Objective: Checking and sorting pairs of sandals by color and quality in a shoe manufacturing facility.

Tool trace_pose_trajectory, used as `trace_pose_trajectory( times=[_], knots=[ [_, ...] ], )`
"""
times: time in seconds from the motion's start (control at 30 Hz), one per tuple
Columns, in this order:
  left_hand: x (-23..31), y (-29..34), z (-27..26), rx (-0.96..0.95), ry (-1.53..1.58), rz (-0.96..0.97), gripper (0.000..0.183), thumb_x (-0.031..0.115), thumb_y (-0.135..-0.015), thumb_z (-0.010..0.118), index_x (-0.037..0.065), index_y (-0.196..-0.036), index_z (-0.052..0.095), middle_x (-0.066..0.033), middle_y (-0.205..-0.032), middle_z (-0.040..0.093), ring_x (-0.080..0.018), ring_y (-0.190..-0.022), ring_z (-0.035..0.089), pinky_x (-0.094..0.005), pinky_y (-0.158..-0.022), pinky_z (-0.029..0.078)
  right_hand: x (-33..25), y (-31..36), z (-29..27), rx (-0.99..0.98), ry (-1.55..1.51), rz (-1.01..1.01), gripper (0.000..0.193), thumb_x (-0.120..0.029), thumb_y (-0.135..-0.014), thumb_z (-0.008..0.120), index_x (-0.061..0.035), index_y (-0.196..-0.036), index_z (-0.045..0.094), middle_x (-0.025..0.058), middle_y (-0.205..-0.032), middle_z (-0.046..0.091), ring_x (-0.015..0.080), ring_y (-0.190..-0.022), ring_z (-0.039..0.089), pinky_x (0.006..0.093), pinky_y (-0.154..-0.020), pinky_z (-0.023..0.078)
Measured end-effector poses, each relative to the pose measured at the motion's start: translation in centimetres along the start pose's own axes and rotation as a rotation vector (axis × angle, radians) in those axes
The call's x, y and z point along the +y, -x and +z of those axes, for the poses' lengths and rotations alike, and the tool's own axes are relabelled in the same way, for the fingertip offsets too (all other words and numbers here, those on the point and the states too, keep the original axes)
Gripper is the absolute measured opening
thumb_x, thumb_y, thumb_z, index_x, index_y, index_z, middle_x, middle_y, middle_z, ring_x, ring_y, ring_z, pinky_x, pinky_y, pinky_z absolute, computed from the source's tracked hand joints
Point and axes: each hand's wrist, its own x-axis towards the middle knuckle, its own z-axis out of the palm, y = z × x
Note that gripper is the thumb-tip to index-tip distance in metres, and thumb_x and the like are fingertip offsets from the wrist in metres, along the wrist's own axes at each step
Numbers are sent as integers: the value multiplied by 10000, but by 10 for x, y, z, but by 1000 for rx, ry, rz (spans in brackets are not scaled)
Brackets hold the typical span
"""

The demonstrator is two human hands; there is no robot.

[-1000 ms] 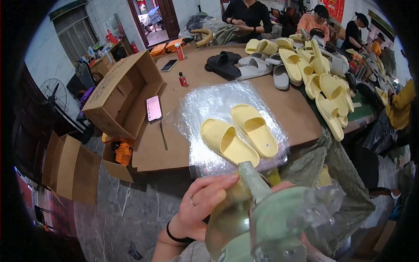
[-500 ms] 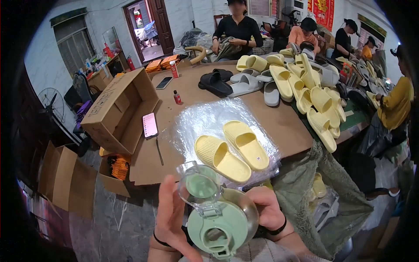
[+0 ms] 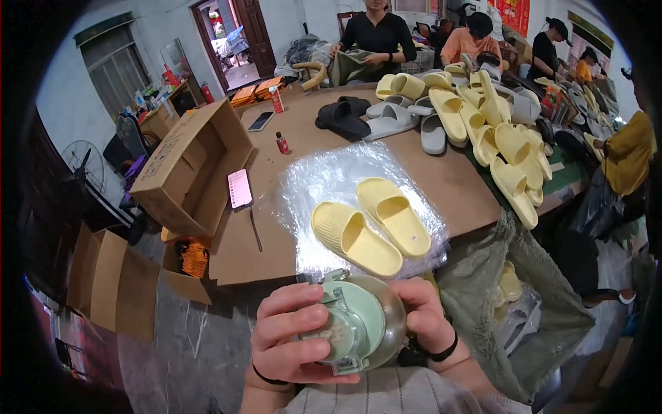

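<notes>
A water bottle (image 3: 387,330) with a pale green lid and a clear flip cap is held in front of my body, tilted so its top faces me. My left hand (image 3: 293,339) is closed over the lid, fingers lying across the cap. From the other side my right hand (image 3: 426,319) grips the bottle's rounded body. Just beyond, a pair of pale yellow slide sandals (image 3: 372,231) rests on a stack of clear plastic bags (image 3: 303,186). The sandals lie side by side, untouched by either hand.
A cardboard-covered table (image 3: 455,193) carries a phone (image 3: 239,189), a small red bottle (image 3: 282,143), an open cardboard box (image 3: 165,165), black slides (image 3: 343,122) and a heap of yellow and grey slides (image 3: 510,148). A green sack (image 3: 476,276) hangs at right. Several people work beyond.
The bottle's clear flip cap, which stood open, has come down onto the green lid. My left hand has moved from beside it to over the cap.
</notes>
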Motion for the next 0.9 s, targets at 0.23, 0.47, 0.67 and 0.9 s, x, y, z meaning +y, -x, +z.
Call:
trace_pose_trajectory(
  times=[0.23,0.47,0.67,0.9],
  knots=[
    [-8,-2,5,45,48,-73,628,320,-679,945,195,-1190,603,-64,-1264,599,-352,-1162,614,-446,-929,584,8,2,-7,22,8,-20,443,-356,-861,673,58,-1014,636,26,-895,630,97,-833,566,258,-734,453],
    [-7,-2,0,27,-17,-17,649,350,-644,956,172,-1170,619,-62,-1235,621,-328,-1129,636,-438,-944,574,6,4,-3,12,-37,6,440,-347,-874,666,58,-1042,636,26,-936,643,97,-864,571,256,-767,459],
    [-13,2,3,70,23,-10,643,432,-651,937,130,-1130,634,-90,-1217,638,-334,-1098,647,-446,-916,574,15,5,-4,51,2,-4,351,-271,-869,636,44,-1022,646,19,-906,649,95,-826,573,256,-740,460],
    [-23,16,9,213,275,-91,568,418,-713,906,111,-1106,636,-137,-1203,622,-343,-1098,649,-483,-966,522,18,0,3,24,54,-43,290,-209,-869,659,45,-1008,647,20,-859,623,89,-789,549,250,-703,446]
  ],
)
